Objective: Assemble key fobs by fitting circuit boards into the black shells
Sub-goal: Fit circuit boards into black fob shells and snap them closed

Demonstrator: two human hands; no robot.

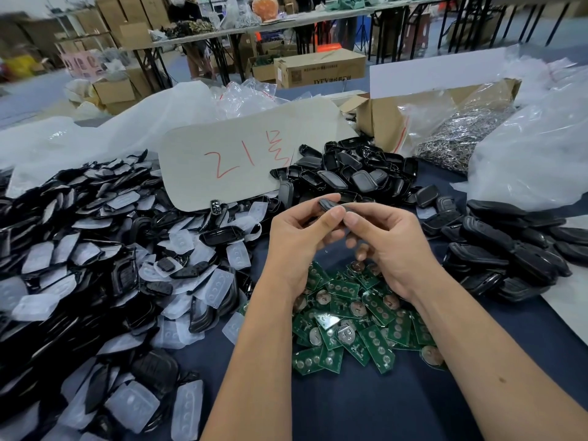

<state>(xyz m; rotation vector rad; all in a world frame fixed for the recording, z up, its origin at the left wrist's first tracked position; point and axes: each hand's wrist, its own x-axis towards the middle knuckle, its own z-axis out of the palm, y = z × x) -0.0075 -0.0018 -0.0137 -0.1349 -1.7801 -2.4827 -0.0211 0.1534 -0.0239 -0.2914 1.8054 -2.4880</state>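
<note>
Both hands point(346, 237) around one black shell point(327, 205)

both hands pinch a black shell point(329, 205) above green circuit boards point(356, 319).

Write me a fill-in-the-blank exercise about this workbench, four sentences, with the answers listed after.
1. Both hands, the left hand and the right hand, hold one black ____ between them.
2. The circuit boards heaped under the hands are ____ in colour.
3. The grey card bears writing in ____ ink.
4. The table cover is dark ____.

Answers: shell; green; red; blue
</note>
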